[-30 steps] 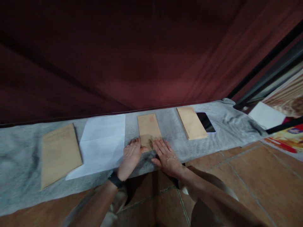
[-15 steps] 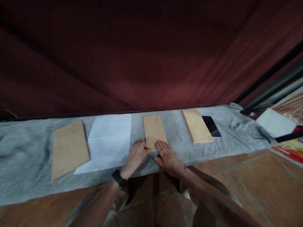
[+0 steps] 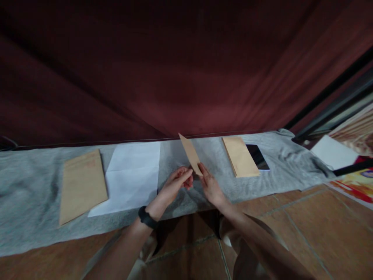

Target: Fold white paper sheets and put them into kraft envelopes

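Brown paper envelope (image 3: 189, 151), flat on the grey cloth (image 3: 171, 153) moments ago, now stands tilted at frame centre, pinched by the right hand (image 3: 212, 187) and apparently free to turn. Left hand (image 3: 176, 182): curled by its near end; grip cannot be told. Bare cloth extends to the white sheet's (image 3: 132, 173) right edge and the envelope stack's (image 3: 242, 157) left.

A black band (image 3: 147, 217) goes round the left wrist (image 3: 155, 209), plain and fairly wide (watch or not, I cannot tell). The left hand (image 3: 175, 184) and right hand (image 3: 211, 188) are bare, and so are the arms (image 3: 256, 241). The legs (image 3: 246, 259) look dim and blurry, so what they wear is hard to see.
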Available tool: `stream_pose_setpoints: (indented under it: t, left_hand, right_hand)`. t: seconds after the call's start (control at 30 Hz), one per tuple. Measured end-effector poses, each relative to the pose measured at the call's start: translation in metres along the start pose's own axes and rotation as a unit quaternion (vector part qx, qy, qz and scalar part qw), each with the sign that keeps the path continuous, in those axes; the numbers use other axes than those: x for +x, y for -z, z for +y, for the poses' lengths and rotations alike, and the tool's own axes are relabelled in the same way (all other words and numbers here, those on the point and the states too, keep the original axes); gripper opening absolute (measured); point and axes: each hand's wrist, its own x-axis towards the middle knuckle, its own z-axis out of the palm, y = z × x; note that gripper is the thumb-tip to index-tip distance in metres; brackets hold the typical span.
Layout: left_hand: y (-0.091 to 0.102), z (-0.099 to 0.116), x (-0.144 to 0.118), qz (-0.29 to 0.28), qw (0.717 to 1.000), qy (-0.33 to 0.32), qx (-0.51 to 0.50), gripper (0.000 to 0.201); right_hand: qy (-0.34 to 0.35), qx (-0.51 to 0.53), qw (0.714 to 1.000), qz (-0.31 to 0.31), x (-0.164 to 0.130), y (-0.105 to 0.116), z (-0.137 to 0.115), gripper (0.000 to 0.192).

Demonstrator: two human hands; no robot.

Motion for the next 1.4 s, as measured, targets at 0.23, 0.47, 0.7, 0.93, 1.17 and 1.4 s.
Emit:
stream_pose_setpoints:
  t: [0.23, 0.47, 0.7, 0.93, 1.17, 1.4]
  left_hand:
    - [-0.011, -0.014, 0.003, 0.032, 0.996, 0.081, -0.025, 0.050]
    - [-0.009, -0.021, 0.004, 0.013, 0.993, 0.097, -0.070, 0.048]
    - [0.006, -0.024, 0.004, 0.036, 0.988, 0.146, 0.020, 0.041]
    - [0.015, -0.025, -0.002, 0.021, 0.979, 0.181, 0.089, 0.043]
    - [0.016, -0.034, 0.001, 0.052, 0.978, 0.149, 0.140, 0.039]
    - [0.016, -0.039, 0.005, 0.058, 0.970, 0.152, 0.178, 0.039]
  right_hand:
    - [-0.102, 0.327, 0.939, -0.014, 0.010, -0.002, -0.023, 0.064]
    - [-0.178, 0.365, 0.913, -0.042, -0.001, -0.008, -0.024, 0.049]
    - [-0.318, 0.331, 0.888, -0.001, 0.016, 0.034, -0.006, 0.026]
    - [-0.279, 0.147, 0.939, -0.139, 0.014, 0.053, 0.004, 0.010]
    - [-0.190, -0.130, 0.968, -0.095, 0.006, 0.042, 0.019, 0.007]
    - [-0.118, -0.340, 0.931, -0.062, -0.004, 0.042, 0.008, 0.028]
